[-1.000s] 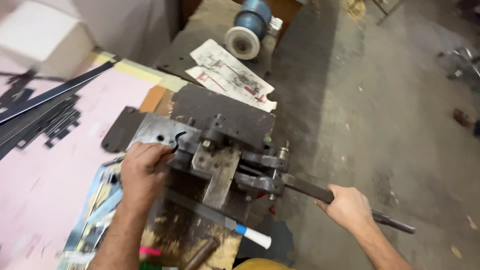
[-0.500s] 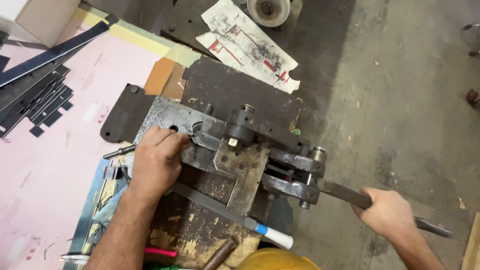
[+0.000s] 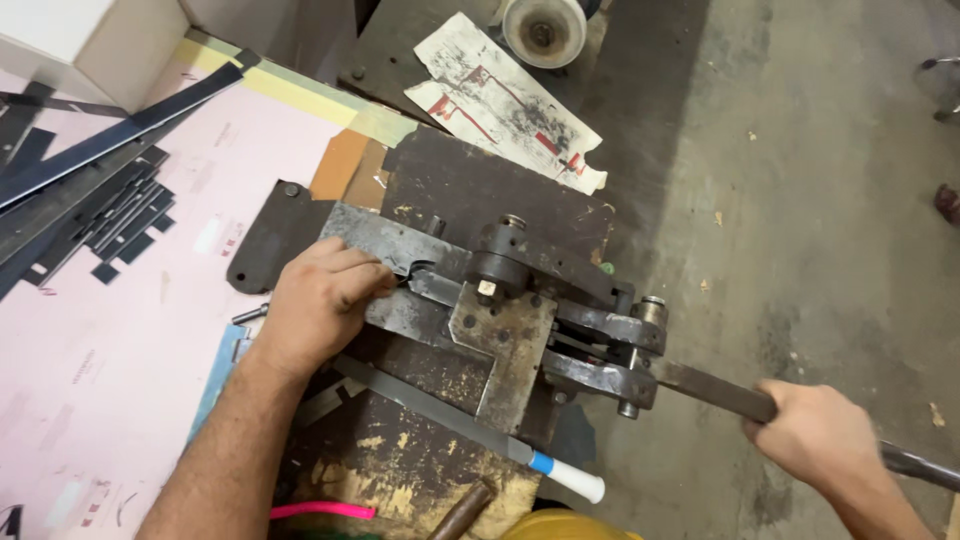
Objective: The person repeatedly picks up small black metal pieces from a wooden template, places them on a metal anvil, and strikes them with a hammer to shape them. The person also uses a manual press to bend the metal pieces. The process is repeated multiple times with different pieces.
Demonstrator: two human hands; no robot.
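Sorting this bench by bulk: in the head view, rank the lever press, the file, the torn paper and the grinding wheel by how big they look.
1. Lever press, clearly largest.
2. File and torn paper: similar length; the paper covers more area but lies farther away, so unranked.
3. Grinding wheel, smallest, though cut off by the top edge.

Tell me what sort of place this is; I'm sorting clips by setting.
Probably a small metalworking shop. The left hand rests on a heavy hand-lever steel press, the right hand grips its lever, and cut dark metal strips lie beside it.
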